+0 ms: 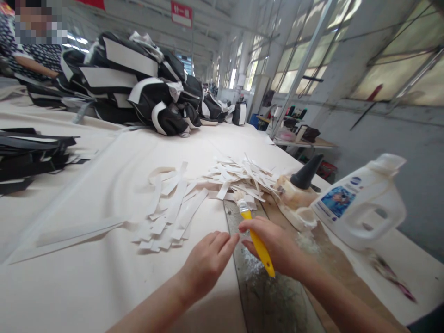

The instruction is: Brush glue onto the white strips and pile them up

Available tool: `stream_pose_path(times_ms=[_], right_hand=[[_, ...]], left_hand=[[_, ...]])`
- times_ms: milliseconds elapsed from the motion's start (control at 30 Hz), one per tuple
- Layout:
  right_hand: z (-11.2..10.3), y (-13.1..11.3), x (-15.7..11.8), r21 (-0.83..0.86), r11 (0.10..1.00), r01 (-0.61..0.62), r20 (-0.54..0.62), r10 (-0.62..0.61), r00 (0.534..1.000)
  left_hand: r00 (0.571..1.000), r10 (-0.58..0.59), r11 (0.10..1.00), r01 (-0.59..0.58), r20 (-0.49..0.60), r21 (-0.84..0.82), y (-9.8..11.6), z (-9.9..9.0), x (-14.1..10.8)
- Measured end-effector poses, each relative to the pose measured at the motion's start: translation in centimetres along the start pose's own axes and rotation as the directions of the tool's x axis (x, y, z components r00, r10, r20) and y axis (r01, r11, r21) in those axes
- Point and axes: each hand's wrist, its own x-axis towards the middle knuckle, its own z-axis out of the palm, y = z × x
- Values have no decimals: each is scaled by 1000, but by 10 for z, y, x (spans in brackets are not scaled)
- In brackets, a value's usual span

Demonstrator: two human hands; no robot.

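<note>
While the right hand [277, 245] closes its grip round the yellow-handled brush [258, 243], bristles pointing away toward the strip pile, the left hand [208, 259] lies just beside it, fingers loosely curled and holding nothing that I can make out; its fingertips [231, 240] nearly meet the right thumb at the edge of the glass plate [263, 296].

Step in hand, as judged: a pause between brush strokes. The brush is gripped mid-handle and raised slightly off the plate; the left hand seems placed to take or steady a strip. No strip lies on the plate under the bristles now.

Next move would call for: one white strip [180, 203] drawn from the near fan of strips onto the plate, held flat by the left fingertips, and the bristles loaded from the glue pot [294, 199], which stands just beyond the brush tip with a black cone [307, 173] on it.

Edges and room:
- The right edge of the tabletop [86, 286] runs close behind the white jug [360, 203]; little margin there.
- Jug and pot crowd the right hand's outer side.
- Left of the plate the cloth is broad and bare as far as the long strip [69, 236].
- Black-and-white bags [138, 88] and another person's sleeve [38, 53] are well apart, at the far end.
</note>
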Motion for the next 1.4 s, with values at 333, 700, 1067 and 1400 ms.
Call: stream_pose_path(times_ms=[333, 700, 1067, 1400], right_hand=[[-7, 26, -1, 366, 875, -318, -341, 444, 829], [25, 45, -39, 790, 454, -412, -182, 816, 549], [19, 29, -36, 491, 679, -545, 11, 621, 783], [-23, 94, -36, 315, 743, -591, -259, 666, 699]], left_hand=[[895, -445, 860, 437, 31, -264, 14, 6, 4], [762, -459, 859, 511, 458, 11, 22, 19, -2], [693, -508, 834, 544, 511, 92, 19, 22, -5], [659, -531, 810, 579, 532, 91, 18, 22, -4]])
